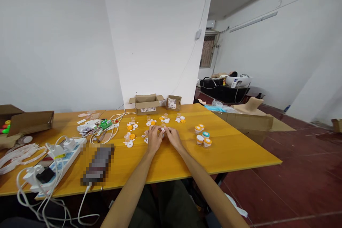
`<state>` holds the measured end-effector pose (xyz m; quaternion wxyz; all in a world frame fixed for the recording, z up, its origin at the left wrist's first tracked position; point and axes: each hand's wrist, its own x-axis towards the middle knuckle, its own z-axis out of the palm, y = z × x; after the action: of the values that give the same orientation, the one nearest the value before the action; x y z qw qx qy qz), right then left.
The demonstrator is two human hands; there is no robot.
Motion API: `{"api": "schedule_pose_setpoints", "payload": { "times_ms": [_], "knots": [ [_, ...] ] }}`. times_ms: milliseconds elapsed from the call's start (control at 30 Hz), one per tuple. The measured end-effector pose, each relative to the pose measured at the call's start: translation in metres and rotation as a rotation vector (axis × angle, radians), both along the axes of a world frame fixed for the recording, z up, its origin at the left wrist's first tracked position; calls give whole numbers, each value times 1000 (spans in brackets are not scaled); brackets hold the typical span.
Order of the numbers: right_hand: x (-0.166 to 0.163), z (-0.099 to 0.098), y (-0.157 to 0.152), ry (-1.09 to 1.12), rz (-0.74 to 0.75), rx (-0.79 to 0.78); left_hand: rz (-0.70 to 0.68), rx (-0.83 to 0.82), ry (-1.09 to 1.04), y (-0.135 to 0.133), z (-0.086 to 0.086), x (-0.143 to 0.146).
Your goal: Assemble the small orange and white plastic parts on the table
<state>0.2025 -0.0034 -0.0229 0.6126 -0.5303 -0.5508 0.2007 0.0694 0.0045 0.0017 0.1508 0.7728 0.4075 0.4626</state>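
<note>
My left hand (155, 139) and my right hand (172, 136) meet over the middle of the table, fingertips pinched together. Between them is a small white piece (163, 129), too small to name more exactly. Around my hands lie groups of loose parts: white rings and discs (129, 144), orange ring lids (132, 136) and small clear cups (148, 118). Some parts beside my left hand are partly covered by it. To the right of my right hand stand several clear jars with orange, white and teal lids, among them a white-lidded jar (200, 139).
Two cardboard boxes, a larger open box (146, 105) and a smaller box (174, 103), stand against the wall. Left are a power strip (62, 164) with tangled cables, a blurred phone (98, 164) and a green packet (105, 124). The yellow table (240, 156) ends at the right.
</note>
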Motion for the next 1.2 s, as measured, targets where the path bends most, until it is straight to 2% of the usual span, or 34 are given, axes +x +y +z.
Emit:
{"api": "schedule_pose_setpoints", "payload": {
  "times_ms": [133,300,533,667,767,900,1033,1200],
  "knots": [
    [1,0,0,-26,-83,-29,8,-12,-6,0,-1,1],
    [0,-4,1,-165,-191,-74,15,-11,-13,2,-3,2],
    [-3,0,-3,-409,-303,-261,-12,-13,-9,4,-5,1],
    [-1,1,-3,-397,-317,-213,-24,9,-27,6,-8,1],
    [1,1,-2,-267,-248,-99,-19,20,-51,7,-10,2],
    [0,2,0,-43,-40,7,-22,5,-96,10,-11,1],
    [-1,6,-1,104,100,30,-37,1,-127,12,-12,0],
    [0,10,-4,218,157,31,-81,15,-139,12,-12,1]
  ]
}}
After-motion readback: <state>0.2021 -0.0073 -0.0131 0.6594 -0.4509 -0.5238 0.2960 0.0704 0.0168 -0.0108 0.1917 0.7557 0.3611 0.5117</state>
